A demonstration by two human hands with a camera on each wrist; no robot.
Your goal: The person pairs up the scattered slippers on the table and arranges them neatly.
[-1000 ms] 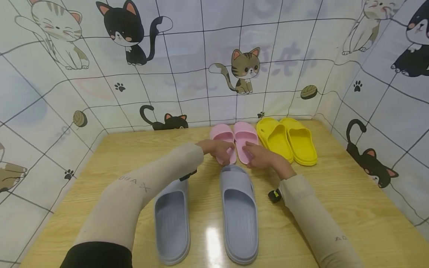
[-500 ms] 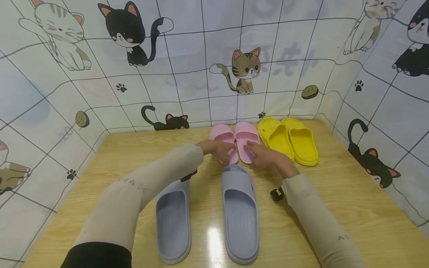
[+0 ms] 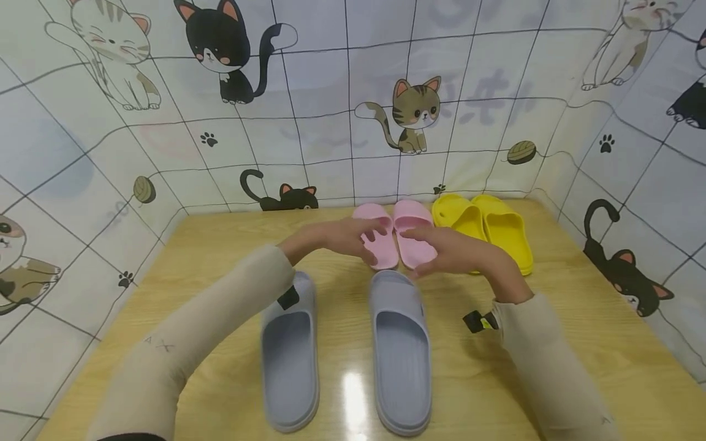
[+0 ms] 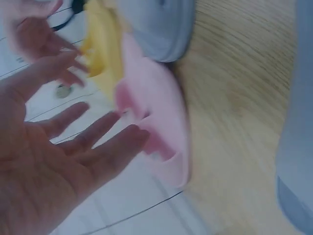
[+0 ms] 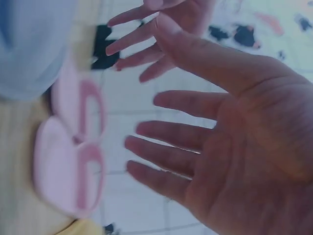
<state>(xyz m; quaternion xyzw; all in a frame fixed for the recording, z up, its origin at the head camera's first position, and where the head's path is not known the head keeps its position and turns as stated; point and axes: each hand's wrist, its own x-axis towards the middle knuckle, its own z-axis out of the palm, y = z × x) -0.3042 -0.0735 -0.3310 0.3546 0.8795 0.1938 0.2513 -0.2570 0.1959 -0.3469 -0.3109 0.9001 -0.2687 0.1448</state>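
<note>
Pink slippers (image 3: 412,250) beside yellow slippers (image 3: 506,236); larger gray slippers (image 3: 401,367) in front; hands (image 3: 456,248) spread wide, holding nothing.

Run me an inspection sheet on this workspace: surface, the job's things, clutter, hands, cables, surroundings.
Surface: wood-grain tabletop, bright glare patch at the near side.
Job's things: pink slippers, side by side near the back.
Clutter: other footwear only; yellow slippers right of the pink pair, grey slippers nearer the person, set apart from each other.
Hands: left hand and right hand are over the pink pair, fingers spread, holding nothing.
Cables: nothing seen.
Surroundings: white backdrop printed with cats, paw marks and grid lines.
</note>
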